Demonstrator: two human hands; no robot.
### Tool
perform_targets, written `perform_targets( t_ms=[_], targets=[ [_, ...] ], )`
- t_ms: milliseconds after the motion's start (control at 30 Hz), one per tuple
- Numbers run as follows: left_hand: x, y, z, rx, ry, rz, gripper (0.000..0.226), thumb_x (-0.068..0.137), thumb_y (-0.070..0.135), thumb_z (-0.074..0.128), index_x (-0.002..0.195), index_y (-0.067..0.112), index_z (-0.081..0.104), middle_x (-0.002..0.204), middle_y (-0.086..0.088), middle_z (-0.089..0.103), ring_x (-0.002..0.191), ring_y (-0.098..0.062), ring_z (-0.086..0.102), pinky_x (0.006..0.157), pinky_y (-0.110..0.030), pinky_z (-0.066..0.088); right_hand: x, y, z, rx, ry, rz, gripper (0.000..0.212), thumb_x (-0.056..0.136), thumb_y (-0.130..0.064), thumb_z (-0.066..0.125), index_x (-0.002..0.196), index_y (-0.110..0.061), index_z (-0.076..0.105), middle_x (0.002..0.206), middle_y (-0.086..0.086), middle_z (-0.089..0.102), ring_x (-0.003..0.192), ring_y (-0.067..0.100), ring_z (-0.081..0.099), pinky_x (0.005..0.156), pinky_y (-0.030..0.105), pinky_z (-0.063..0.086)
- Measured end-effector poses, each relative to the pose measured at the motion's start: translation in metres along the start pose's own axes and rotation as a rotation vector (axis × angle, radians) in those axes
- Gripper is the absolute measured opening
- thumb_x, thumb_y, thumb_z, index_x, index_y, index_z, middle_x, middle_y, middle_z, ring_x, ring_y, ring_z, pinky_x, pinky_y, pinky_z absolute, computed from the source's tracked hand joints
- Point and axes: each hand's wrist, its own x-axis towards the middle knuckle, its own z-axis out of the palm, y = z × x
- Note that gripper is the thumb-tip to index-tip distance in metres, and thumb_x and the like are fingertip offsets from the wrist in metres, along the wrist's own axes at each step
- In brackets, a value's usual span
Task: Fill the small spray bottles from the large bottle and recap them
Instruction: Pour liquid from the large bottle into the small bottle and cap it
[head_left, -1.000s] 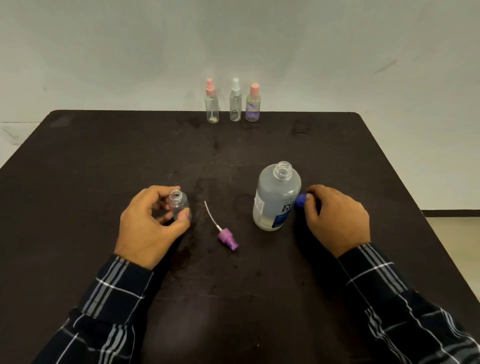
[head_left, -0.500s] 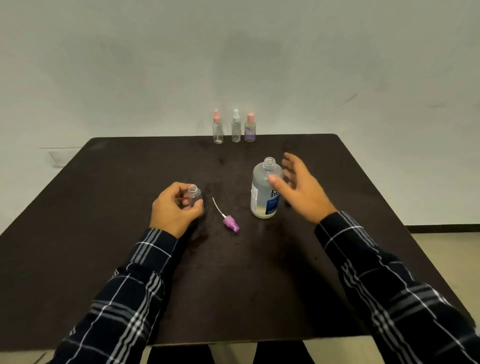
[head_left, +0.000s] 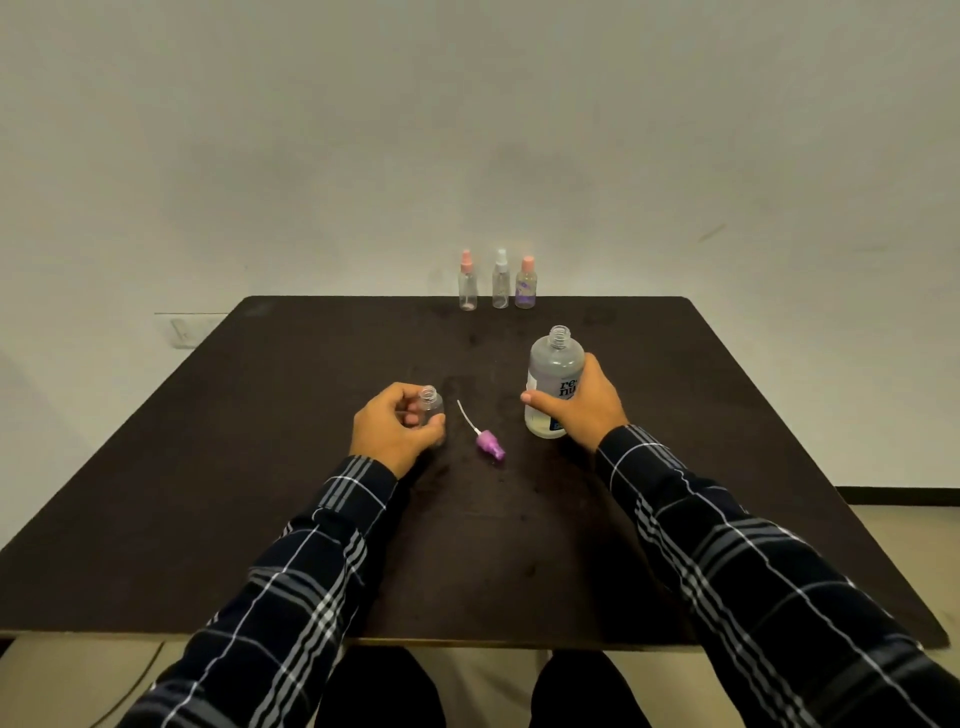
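Small bottle (head_left: 431, 404): uncapped and upright on the desk (head_left: 249, 478), just left of the middle. I cannot tell whether it holds any liquid.
Left hand (head_left: 394, 430): its fingers and thumb curl round the small bottle and steady it.
Spray cap (head_left: 490, 447): purple, lying on its side at 4 o'clock of the small bottle. Its thin tube points toward 11 o'clock, and no hand touches it.
Large bottle (head_left: 554, 370): at 3 o'clock of the small bottle, upright with its neck open and partly filled.
Right hand (head_left: 581, 406): wrapped round the lower body of the large bottle, with the thumb across the front.
Waiting bottles (head_left: 500, 285): three capped small ones in a row at the desk's 12 o'clock edge.
Step in hand: taking hold of the large bottle, ready to pour.
Next move: probably lift and tip the large bottle toward 9 o'clock until its mouth is over the small neck. The pour should be slow, because the opening is narrow and spills easily.
Change: half a second ago the right hand was open beside the large bottle. Now it grips it. The left hand's hold is unchanged.
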Motion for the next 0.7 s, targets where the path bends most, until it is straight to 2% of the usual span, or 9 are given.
perform_targets(
  t_ms=[100,233,367,467,700],
  targets=[
    [-0.004,-0.002,0.002,-0.003,-0.005,0.001,0.032,0.078,0.013,0.085,0.103,0.027,0.072,0.094,0.002,0.073,0.082,-0.011,0.066,0.07,-0.01,0.051,0.001,-0.002,-0.002,-0.037,-0.03,-0.019,0.076,0.072,-0.033,0.087,0.132,-0.017,0.044,0.127,0.001,0.058,0.115,0.019,0.055,0.092,0.03,0.046],
    [-0.011,-0.002,0.004,-0.008,-0.002,-0.004,0.027,0.079,0.018,0.085,0.101,0.03,0.072,0.092,0.009,0.073,0.084,-0.008,0.066,0.066,-0.004,0.047,-0.002,-0.007,-0.001,-0.116,-0.061,-0.063,0.079,0.072,-0.032,0.087,0.135,-0.018,0.041,0.133,0.003,0.056,0.123,0.022,0.053,0.103,0.038,0.045],
    [-0.011,-0.001,0.004,-0.016,-0.008,0.0,0.026,0.079,0.019,0.085,0.098,0.032,0.072,0.09,0.01,0.073,0.083,-0.006,0.066,0.066,-0.003,0.046,-0.005,-0.018,0.001,-0.18,-0.132,-0.135,0.081,0.076,-0.025,0.084,0.139,-0.018,0.033,0.138,0.004,0.051,0.125,0.022,0.05,0.099,0.032,0.04],
    [-0.01,-0.001,0.003,-0.022,-0.021,0.005,0.026,0.08,0.017,0.085,0.098,0.03,0.071,0.091,0.01,0.072,0.082,-0.005,0.065,0.066,-0.004,0.047,-0.003,-0.025,0.005,-0.239,-0.158,-0.173,0.078,0.077,-0.024,0.084,0.137,-0.017,0.034,0.136,0.004,0.052,0.122,0.021,0.051,0.094,0.028,0.04],
    [-0.007,-0.008,0.008,-0.032,-0.009,0.036,0.026,0.079,0.017,0.085,0.1,0.025,0.072,0.095,0.005,0.071,0.083,-0.007,0.064,0.07,-0.007,0.05,0.005,-0.036,0.021,-0.373,-0.195,-0.21,0.083,0.074,-0.025,0.086,0.139,-0.019,0.035,0.137,0.005,0.052,0.124,0.023,0.051,0.1,0.032,0.04]
  ],
)
